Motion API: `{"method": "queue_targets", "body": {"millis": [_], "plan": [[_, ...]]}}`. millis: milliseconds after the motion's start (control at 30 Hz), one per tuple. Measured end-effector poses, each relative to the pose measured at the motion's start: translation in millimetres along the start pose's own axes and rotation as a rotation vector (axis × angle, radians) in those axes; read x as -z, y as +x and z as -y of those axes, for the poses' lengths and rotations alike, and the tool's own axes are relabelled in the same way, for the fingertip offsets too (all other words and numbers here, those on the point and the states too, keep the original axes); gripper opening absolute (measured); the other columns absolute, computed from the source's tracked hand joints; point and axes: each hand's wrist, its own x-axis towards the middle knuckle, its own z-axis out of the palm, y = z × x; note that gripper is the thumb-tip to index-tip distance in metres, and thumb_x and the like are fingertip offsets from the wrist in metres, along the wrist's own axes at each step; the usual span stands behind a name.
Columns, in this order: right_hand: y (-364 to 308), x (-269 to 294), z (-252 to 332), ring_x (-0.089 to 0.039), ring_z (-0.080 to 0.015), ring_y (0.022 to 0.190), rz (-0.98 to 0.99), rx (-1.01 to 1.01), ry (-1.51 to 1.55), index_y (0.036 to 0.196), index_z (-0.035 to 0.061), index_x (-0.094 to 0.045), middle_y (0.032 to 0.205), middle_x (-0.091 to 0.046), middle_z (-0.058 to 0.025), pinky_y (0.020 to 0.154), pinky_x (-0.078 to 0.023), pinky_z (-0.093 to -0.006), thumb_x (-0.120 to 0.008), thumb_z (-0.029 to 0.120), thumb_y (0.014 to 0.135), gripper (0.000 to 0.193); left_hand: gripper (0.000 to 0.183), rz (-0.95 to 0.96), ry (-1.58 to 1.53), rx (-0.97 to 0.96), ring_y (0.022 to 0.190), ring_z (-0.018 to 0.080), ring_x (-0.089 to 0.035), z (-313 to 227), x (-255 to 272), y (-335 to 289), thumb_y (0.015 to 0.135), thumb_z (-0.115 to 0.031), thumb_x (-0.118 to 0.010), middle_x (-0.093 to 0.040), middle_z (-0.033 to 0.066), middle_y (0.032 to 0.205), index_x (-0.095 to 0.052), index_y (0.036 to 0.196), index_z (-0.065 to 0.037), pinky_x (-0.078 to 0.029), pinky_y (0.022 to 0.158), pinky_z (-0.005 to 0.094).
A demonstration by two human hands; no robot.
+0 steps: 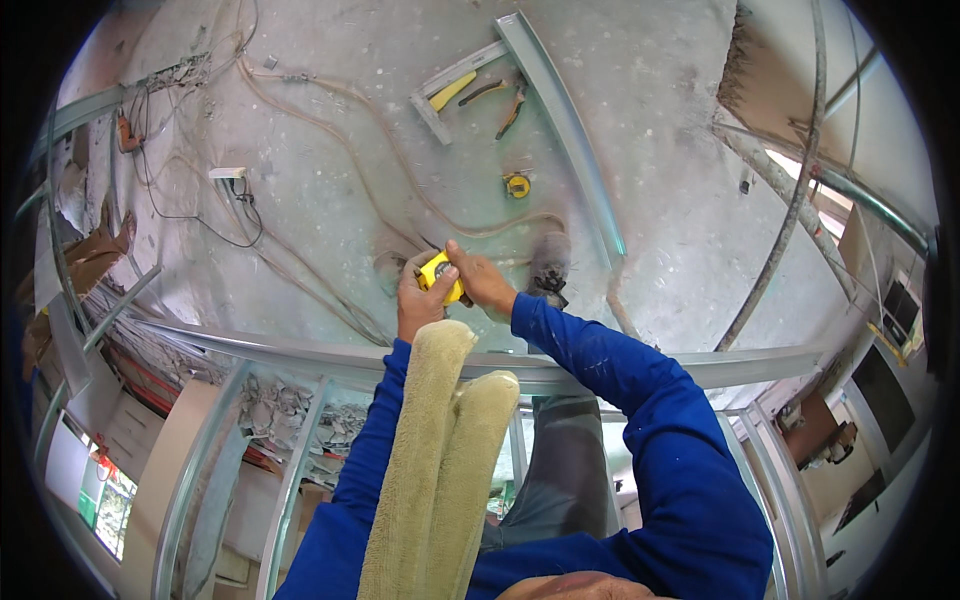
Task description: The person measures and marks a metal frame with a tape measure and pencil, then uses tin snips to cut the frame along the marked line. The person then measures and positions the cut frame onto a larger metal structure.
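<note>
Fuzzy padding [425, 470] sits nearest, left hand [414, 303] and right hand [483, 284] clamping fingers on a tape measure [433, 269], apparently not yet drawn out.

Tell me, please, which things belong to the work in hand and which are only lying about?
In use:
yellow tape measure
left hand and right hand, both holding it

Seemingly lying about:
second tape measure
plier-like tool
yellow-handled tool

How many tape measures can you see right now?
2. One yellow tape measure is held between the left hand and right hand; a second tape measure, yellow and black, lies on the floor beyond them. Others may be hidden from view.
</note>
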Motion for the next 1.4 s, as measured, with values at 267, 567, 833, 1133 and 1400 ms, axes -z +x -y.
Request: {"method": "queue_targets", "body": {"millis": [267,567,833,1133,1400], "plan": [[96.7,91.5,-80.1,-0.064,-0.0416,0.099,-0.084,-0.047,-1.022,0.11,-0.0004,-0.067,0.105,-0.066,-0.028,0.089,-0.049,-0.0499,-0.053,0.057,0.091,0.063,0.042,-0.027,-0.088,0.316,0.098,0.0315,-0.066,44.5,40.1,-14.6,0.086,0.003,-0.061,-0.056,0.017,0.119,-0.042,0.122,-0.006,-0.061,0.079,0.0445],[129.4,237.5,-98.5,-0.05,-0.0372,0.125,-0.659,-0.444,-0.971,0.134,0.0165,-0.054,0.142,-0.043,-0.0144,0.101,-0.046,-0.0474,-0.072,0.038,0.081,0.06,0.043,0.124,-0.117,0.43,0.099,0.0308,-0.066,53.0,56.2,-53.0,0.085,0.002,-0.064,-0.057,0.0168,0.118,-0.044,0.122,-0.006,-0.06,0.081,0.0437],[175.1,270.3,-116.8,-0.057,-0.0382,0.112,-1.033,-0.295,-0.947,0.119,0.0062,-0.054,0.122,-0.055,-0.0184,0.091,-0.048,-0.0519,-0.066,0.032,0.085,0.044,0.043,0.157,-0.134,0.502,0.099,0.0301,-0.066,60.0,70.6,-95.1,0.085,0.001,-0.066,-0.059,0.0166,0.116,-0.045,0.121,-0.006,-0.059,0.083,0.043],[114.4,272.5,-94.1,-0.063,-0.0371,0.086,-1.176,0.192,-0.628,0.096,-0.0028,-0.062,0.086,-0.065,-0.0219,0.079,-0.049,-0.0438,-0.064,0.045,0.087,0.048,0.043,0.306,-0.168,0.491,0.099,0.0294,-0.066,73.2,67.7,-78.2,0.084,-0.001,-0.069,-0.06,0.0163,0.115,-0.047,0.121,-0.006,-0.058,0.086,0.0423],[141.6,293.9,90.0,-0.061,-0.0293,0.112,-0.584,0.495,-0.357,0.134,-0.001,-0.052,0.128,-0.059,-0.0223,0.099,-0.044,-0.0336,-0.055,0.042,0.096,0.057,0.044,0.499,-0.185,0.481,0.099,0.0287,-0.066,86.8,54.0,-55.9,0.083,-0.002,-0.071,-0.062,0.0161,0.114,-0.048,0.12,-0.005,-0.056,0.088,0.0416]]}}
